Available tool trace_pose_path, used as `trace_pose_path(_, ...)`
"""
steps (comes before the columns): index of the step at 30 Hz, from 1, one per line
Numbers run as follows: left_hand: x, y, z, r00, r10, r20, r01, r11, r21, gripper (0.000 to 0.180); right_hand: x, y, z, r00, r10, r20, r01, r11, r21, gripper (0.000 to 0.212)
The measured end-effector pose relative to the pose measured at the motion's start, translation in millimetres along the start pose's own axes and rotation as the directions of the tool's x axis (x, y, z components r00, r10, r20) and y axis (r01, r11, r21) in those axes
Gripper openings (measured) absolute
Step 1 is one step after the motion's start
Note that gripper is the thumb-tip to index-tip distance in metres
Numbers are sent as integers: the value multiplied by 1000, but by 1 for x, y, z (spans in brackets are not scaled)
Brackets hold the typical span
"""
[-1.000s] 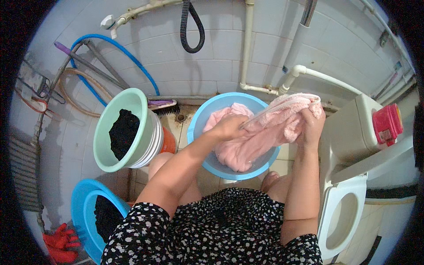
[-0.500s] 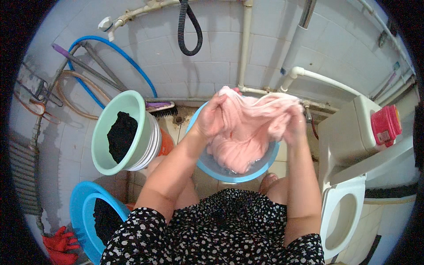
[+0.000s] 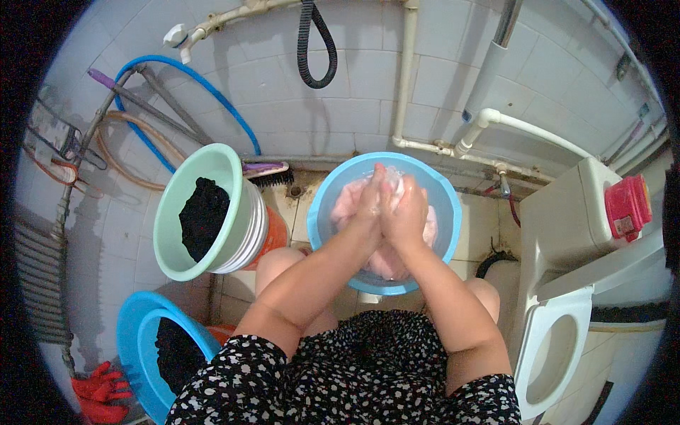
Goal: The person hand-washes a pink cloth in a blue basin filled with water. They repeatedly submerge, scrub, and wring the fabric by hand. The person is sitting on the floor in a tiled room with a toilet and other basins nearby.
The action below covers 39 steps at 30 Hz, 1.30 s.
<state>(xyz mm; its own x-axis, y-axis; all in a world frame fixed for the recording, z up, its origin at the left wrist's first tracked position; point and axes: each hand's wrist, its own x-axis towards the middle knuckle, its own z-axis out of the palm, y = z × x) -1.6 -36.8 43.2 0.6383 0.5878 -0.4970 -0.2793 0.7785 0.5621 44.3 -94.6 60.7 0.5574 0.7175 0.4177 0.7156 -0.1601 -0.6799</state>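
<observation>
Presently, the left grip (image 3: 370, 202) and right grip (image 3: 406, 210) are pressing together, apparently clamping a fold of pink cloth (image 3: 386, 263), whose bulk is lying directly beneath them in the blue basin (image 3: 452, 205), likely handling soft, waterlogged and slippery, best held by thick bunched folds.

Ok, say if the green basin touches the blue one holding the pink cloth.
Apart: the head view shows tiled floor between the green basin and the blue basin.

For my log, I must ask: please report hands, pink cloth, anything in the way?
Left hand and right hand together over light-blue basin; grip unclear. Pink cloth bunched in basin. Hands hide part of it.
</observation>
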Motion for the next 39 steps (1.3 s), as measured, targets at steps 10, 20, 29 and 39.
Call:
trace_pose_path(10,25,10,-21,951,291,107,-253,531,809,45,25,47,-24,926,214,310,-368,697,615,59)
trace_pose_path(20,16,40,-26,607,391,692,-759,28,651,28,32,48,-69,944,260,203,-330,750,574,24)
trace_pose_path(29,22,-5,-46,766,10,643,-642,71,764,33,36,42,-108,969,221,108,-197,436,878,28)
trace_pose_path(39,-22,51,-9,759,410,505,-482,876,14,49,40,55,-99,859,206,470,-511,267,817,49)
